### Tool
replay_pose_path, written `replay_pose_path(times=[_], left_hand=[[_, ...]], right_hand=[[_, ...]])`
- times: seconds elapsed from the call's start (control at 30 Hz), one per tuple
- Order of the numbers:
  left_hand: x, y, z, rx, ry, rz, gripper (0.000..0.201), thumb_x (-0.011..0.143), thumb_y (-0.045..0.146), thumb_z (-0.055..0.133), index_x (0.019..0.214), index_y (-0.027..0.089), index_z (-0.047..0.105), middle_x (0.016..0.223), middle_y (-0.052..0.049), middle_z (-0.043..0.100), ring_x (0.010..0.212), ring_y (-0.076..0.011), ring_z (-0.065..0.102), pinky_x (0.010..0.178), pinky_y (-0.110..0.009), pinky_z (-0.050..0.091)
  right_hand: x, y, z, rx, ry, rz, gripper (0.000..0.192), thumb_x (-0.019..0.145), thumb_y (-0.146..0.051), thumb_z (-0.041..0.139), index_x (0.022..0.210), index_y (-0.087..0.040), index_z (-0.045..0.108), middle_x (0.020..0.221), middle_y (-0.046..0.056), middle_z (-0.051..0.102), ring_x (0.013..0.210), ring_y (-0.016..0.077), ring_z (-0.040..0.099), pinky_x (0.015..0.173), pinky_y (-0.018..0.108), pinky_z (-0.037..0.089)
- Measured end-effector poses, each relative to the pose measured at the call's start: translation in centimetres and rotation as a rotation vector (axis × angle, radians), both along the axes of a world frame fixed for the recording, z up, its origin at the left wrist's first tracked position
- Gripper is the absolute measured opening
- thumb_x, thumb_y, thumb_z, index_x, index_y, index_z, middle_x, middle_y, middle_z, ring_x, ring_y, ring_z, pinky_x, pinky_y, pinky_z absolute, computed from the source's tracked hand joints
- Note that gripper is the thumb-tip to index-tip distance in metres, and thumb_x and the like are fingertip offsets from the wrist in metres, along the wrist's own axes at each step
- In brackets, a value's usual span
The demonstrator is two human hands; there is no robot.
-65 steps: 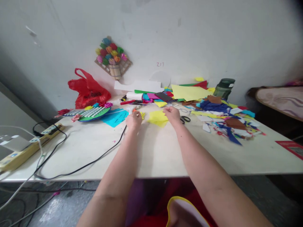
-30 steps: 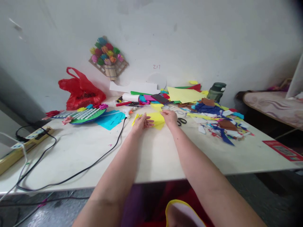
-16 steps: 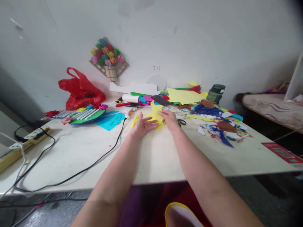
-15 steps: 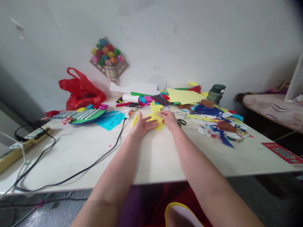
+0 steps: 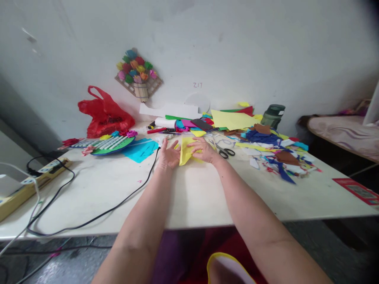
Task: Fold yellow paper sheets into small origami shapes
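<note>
Head view: on the desk [image 5: 192,197], just left of the scissors [image 5: 227,152], the left hand [image 5: 168,154] lies open and flat beside yellow paper [image 5: 186,153] while the right hand [image 5: 204,150] presses its fold down, fingers spread, gripping nothing.

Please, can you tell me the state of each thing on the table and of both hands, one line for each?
Yellow paper: folded, partly lifted off the table.
Left hand: open, fingers spread, beside the paper's left edge.
Right hand: resting on the paper, no closed grip.
Scissors: lying flat, blades hidden.
Red plastic bag: crumpled, handles up.
Green bottle: upright, capped.
Black cable: loose across the table.
</note>
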State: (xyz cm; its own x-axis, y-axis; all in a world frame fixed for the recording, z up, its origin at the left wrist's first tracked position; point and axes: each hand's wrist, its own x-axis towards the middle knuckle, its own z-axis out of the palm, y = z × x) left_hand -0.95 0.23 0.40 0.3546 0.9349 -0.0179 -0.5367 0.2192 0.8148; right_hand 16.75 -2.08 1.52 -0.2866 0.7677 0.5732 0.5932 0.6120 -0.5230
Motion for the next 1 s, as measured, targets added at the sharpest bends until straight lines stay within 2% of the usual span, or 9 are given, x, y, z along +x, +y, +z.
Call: replay_pose_path(times=[0.23,0.33,0.4,0.5,0.6,0.7,0.77,0.83,1.0], left_hand=[[-0.3,0.3,-0.2,0.025,0.125,-0.08,0.059,0.081,0.061,0.035,0.106,0.012,0.057,0.092,-0.015,0.066,0.099,-0.0289,0.061,0.084,-0.046,0.048],[0.1,0.6,-0.6,-0.017,0.2,-0.105,0.039,0.082,0.041,0.045,0.109,0.015,0.057,0.094,-0.013,0.067,0.099,-0.0279,0.061,0.086,-0.046,0.048],[0.4,0.8,-0.8,-0.082,0.2,-0.11,0.034,0.08,0.026,0.051,0.111,0.014,0.056,0.096,-0.013,0.067,0.099,-0.0279,0.062,0.088,-0.045,0.048],[0.8,1.0,-0.9,-0.143,0.156,-0.05,0.037,0.076,0.014,0.051,0.113,0.012,0.055,0.097,-0.013,0.068,0.099,-0.0277,0.062,0.09,-0.045,0.048],[1.0,1.0,-0.9,-0.166,0.121,-0.013,0.039,0.073,0.012,0.053,0.112,0.014,0.056,0.095,-0.012,0.069,0.099,-0.0268,0.062,0.092,-0.043,0.047],[1.0,1.0,-0.9,-0.177,0.07,-0.01,0.042,0.069,0.011,0.056,0.111,0.014,0.058,0.093,-0.011,0.07,0.099,-0.0267,0.063,0.094,-0.043,0.047],[0.9,1.0,-0.9,-0.162,0.047,-0.009,0.045,0.067,0.01,0.057,0.112,0.015,0.057,0.093,-0.01,0.07,0.098,-0.0265,0.063,0.094,-0.043,0.047],[0.9,0.9,-0.9,-0.151,0.035,-0.009,0.047,0.066,0.01,0.058,0.113,0.016,0.056,0.094,-0.01,0.07,0.098,-0.0263,0.063,0.094,-0.043,0.047],[1.0,0.7,-1.0,-0.152,0.035,-0.058,0.044,0.067,0.009,0.059,0.111,0.015,0.057,0.095,-0.01,0.07,0.099,-0.026,0.063,0.094,-0.043,0.047]], right_hand=[[0.0,-0.4,0.3,-0.035,0.003,0.028,0.023,0.057,-0.001,0.052,0.044,-0.02,0.057,0.102,0.004,0.069,0.122,0.0257,0.046,0.102,0.042,0.032],[-0.1,-0.4,0.3,-0.059,0.019,0.037,0.022,0.056,-0.002,0.051,0.043,-0.019,0.056,0.108,0.006,0.067,0.125,0.0266,0.042,0.105,0.041,0.029],[0.0,-0.4,0.3,-0.097,0.058,0.052,0.021,0.057,-0.004,0.05,0.043,-0.019,0.057,0.114,0.007,0.064,0.127,0.0262,0.039,0.107,0.039,0.025],[0.5,-0.1,0.1,-0.184,0.238,0.087,0.024,0.062,-0.008,0.047,0.063,-0.02,0.068,0.129,0.003,0.054,0.128,0.0229,0.037,0.108,0.036,0.024],[1.3,0.7,-0.5,-0.247,0.616,0.018,0.036,0.073,-0.019,0.047,0.105,-0.024,0.064,0.137,0.001,0.046,0.127,0.0201,0.039,0.098,0.034,0.038],[1.8,1.5,-1.2,-0.467,0.914,-0.094,0.037,0.081,-0.038,0.047,0.113,-0.02,0.056,0.122,0.01,0.057,0.105,0.0206,0.056,0.077,0.032,0.05],[1.8,1.7,-1.5,-0.671,0.933,-0.108,0.039,0.083,-0.044,0.047,0.105,-0.014,0.057,0.095,0.013,0.067,0.079,0.0187,0.063,0.064,0.029,0.05],[1.7,1.5,-1.6,-0.79,0.907,-0.085,0.034,0.082,-0.044,0.05,0.094,-0.013,0.059,0.073,0.009,0.066,0.059,0.0153,0.061,0.055,0.026,0.048],[1.0,0.7,-1.3,-0.747,0.82,-0.077,0.015,0.073,-0.029,0.062,0.074,-0.014,0.06,0.056,0.001,0.061,0.046,0.0113,0.055,0.043,0.021,0.04]])
